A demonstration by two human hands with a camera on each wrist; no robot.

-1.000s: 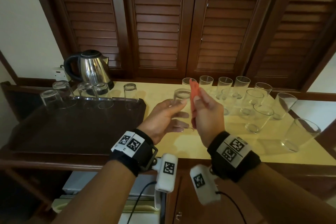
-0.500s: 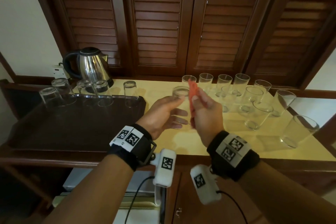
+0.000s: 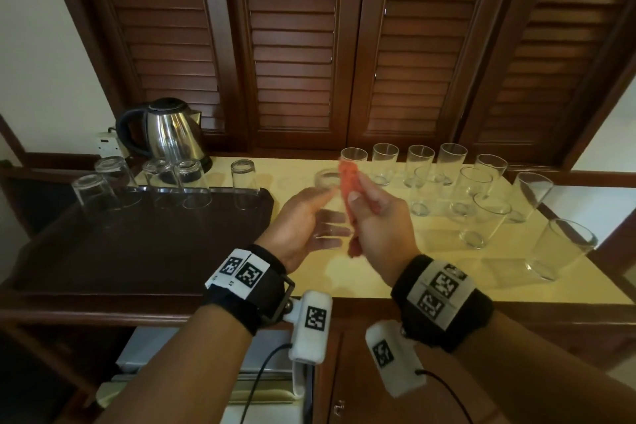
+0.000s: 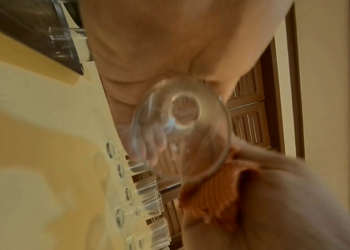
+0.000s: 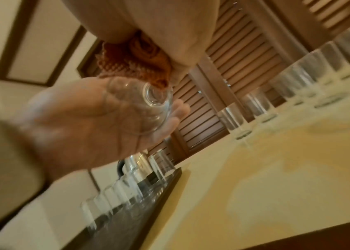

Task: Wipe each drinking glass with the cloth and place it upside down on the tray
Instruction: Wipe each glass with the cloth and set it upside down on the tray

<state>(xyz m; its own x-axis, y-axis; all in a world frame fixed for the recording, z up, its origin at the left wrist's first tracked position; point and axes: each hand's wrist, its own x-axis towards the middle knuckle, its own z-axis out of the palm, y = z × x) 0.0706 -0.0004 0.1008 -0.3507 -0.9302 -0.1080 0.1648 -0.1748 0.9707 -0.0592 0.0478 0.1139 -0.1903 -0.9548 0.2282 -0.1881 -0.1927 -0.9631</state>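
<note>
The left hand (image 3: 303,220) holds a clear glass (image 3: 327,203) above the counter (image 3: 395,272), just right of the tray (image 3: 137,244). Its fingers are curled around the glass wall and the thumb lies on the near side. In the left wrist view the glass (image 4: 180,130) is seen from below, through its wide rim to the small base, so it stands tilted, with the base up and away from the wrist.

The right hand (image 3: 378,227) grips an orange cloth (image 3: 348,189), pinched between thumb and curled fingers. The cloth touches the right side of the glass, and one end rises above the fist. In the right wrist view the cloth (image 5: 135,64) meets the base end of the glass (image 5: 154,108).

On the far part of the tray five glasses (image 3: 192,186) stand upside down in a loose row. Right of the tray, behind and beside the hands, many more glasses (image 3: 481,213) stand upright on the counter. A steel kettle (image 3: 168,131) stands behind the tray, at its far left. Dark louvred doors (image 3: 309,45) rise behind the counter.
</note>
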